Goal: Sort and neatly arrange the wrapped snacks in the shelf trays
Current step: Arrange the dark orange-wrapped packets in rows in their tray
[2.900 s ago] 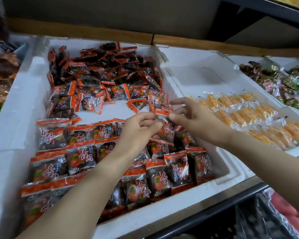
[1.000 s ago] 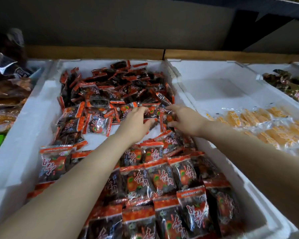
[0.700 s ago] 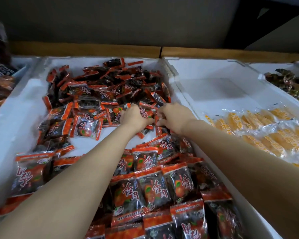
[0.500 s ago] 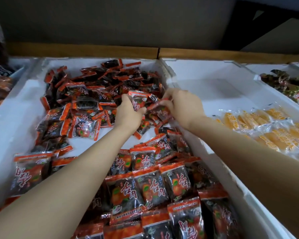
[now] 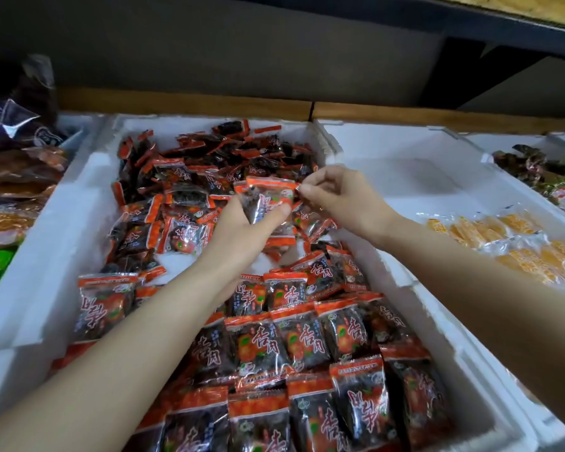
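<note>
The snack packet [image 5: 268,194] is no longer down in the messy pile [image 5: 209,158] at the back of the white tray [image 5: 62,223]. Now it is lifted up, just above that pile. The left hand [image 5: 242,230] grips its lower part with thumb and fingers. The right hand [image 5: 340,200] pinches its top corner. So one more packet is picked out, and it likely goes next to the tidy rows [image 5: 291,337] at the front of the tray.

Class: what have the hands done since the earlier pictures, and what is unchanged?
Both hands rose from the loose pile: the left hand grips an orange-and-black wrapped snack packet, lifted clear, and the right hand pinches its corner. The neat front rows stayed put.
</note>
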`<action>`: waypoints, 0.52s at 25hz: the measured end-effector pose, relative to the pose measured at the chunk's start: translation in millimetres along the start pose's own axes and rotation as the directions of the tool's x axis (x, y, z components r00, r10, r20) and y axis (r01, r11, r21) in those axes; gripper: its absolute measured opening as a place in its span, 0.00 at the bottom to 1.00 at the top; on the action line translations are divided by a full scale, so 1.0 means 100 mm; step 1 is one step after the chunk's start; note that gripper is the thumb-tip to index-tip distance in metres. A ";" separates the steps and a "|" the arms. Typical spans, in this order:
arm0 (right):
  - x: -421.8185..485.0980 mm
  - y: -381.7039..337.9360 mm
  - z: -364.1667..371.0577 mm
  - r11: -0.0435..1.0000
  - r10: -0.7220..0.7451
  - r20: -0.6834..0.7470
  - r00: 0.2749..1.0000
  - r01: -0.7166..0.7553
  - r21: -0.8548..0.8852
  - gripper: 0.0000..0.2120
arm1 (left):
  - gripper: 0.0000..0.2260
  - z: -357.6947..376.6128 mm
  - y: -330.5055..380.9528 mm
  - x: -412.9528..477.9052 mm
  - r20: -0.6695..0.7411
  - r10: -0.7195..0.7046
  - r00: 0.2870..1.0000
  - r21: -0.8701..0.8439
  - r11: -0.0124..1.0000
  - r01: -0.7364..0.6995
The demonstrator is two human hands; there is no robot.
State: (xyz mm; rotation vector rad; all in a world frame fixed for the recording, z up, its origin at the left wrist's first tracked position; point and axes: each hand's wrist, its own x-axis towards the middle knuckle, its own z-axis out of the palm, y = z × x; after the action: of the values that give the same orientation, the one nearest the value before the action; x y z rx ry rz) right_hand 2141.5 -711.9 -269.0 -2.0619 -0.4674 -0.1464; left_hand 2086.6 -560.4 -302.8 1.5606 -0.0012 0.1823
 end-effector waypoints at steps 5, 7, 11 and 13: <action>0.13 0.49 -0.03 0.751 0.201 0.223 0.954 -0.004 -0.660 0.14 | 0.27 -0.17 -0.11 -0.15 -0.047 -0.018 0.999 -0.024 1.000 0.017; 0.19 0.53 -0.02 0.718 0.258 0.280 0.925 0.010 -0.696 0.17 | 0.22 -0.20 -0.16 -0.16 -0.039 -0.019 0.999 -0.034 0.999 0.017; 0.29 0.51 0.05 0.642 0.359 0.336 0.871 0.031 -0.766 0.18 | 0.14 -0.23 -0.20 -0.19 -0.037 -0.011 0.999 -0.039 0.999 0.009; 0.29 0.52 0.09 0.608 0.377 0.323 0.868 0.031 -0.793 0.16 | 0.15 -0.22 -0.19 -0.21 -0.035 0.013 0.999 -0.045 0.999 -0.014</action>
State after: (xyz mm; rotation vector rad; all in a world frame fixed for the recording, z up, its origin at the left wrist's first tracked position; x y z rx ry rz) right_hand 2187.6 -720.0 -306.9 -3.0392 -0.5324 0.3555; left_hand 2065.5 -540.6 -324.3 1.5125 0.0114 0.2184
